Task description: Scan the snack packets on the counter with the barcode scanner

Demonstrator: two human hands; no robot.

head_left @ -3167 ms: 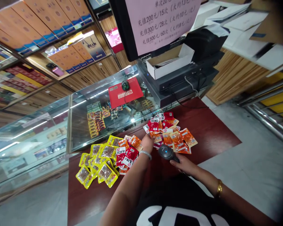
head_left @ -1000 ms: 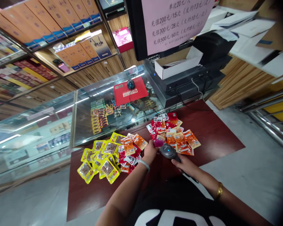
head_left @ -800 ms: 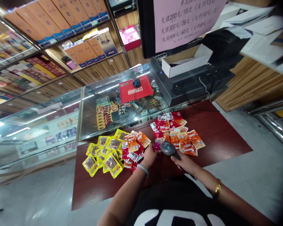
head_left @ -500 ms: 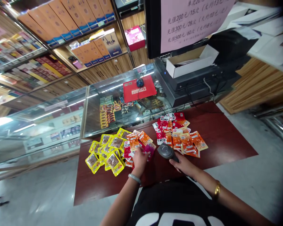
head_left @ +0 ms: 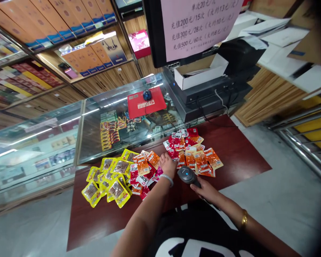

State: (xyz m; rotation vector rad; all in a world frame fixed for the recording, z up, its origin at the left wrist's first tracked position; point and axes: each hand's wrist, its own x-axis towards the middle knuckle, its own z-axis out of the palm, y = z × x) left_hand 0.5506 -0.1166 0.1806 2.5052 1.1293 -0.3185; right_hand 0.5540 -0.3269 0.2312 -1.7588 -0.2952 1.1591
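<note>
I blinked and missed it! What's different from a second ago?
The left hand brought a purple packet leftward from the right pile, let it go at the edge of the left pile, then moved back right, near the right pile. The right hand still grips the scanner; the yellow packets stayed put.

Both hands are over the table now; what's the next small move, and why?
Probably have the left hand pick up the nearest red packet from the right-hand pile and bring it under the scanner. The left hand is right beside that pile with no packet visible in it, and the right hand holds the scanner close by.
</note>
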